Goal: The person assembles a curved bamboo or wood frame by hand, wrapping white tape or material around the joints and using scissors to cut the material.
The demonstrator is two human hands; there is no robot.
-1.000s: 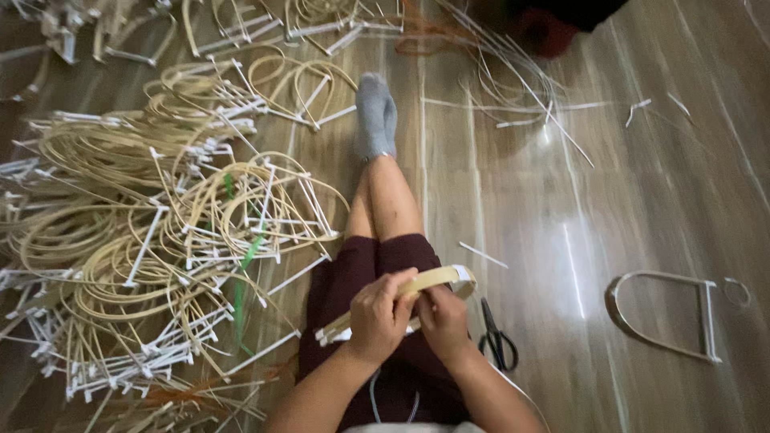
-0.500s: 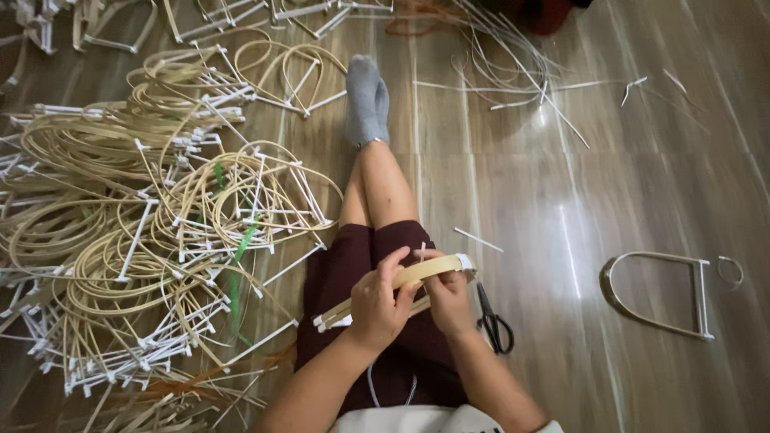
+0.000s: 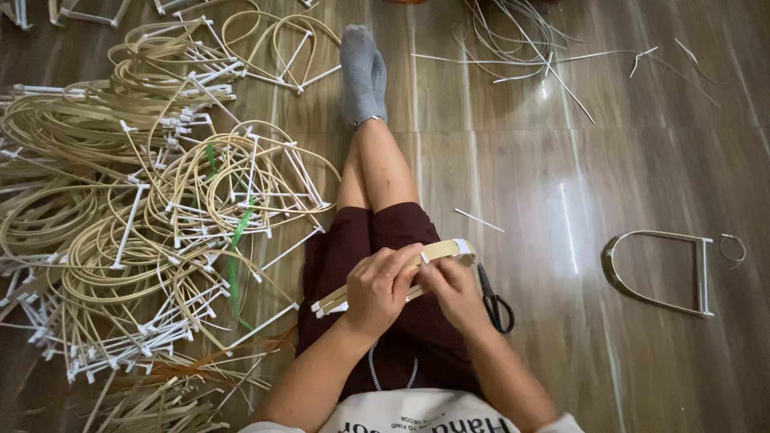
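I sit on a wooden floor with my legs stretched out. Both hands hold a bent pale bamboo strip frame (image 3: 443, 250) with white ends over my lap. My left hand (image 3: 382, 286) wraps around the middle of the frame from above. My right hand (image 3: 454, 292) pinches it from underneath, just to the right. The frame runs diagonally from lower left to upper right across my dark red shorts.
Black-handled scissors (image 3: 496, 303) lie beside my right thigh. A finished D-shaped bamboo frame (image 3: 659, 274) lies at the right, a small wire ring (image 3: 731, 248) past it. A big heap of similar frames (image 3: 136, 216) covers the floor at left. Loose thin strips (image 3: 529, 40) lie at the top.
The view has shifted slightly down and toward me. My hands stay on the frame, with only small finger movement along it.
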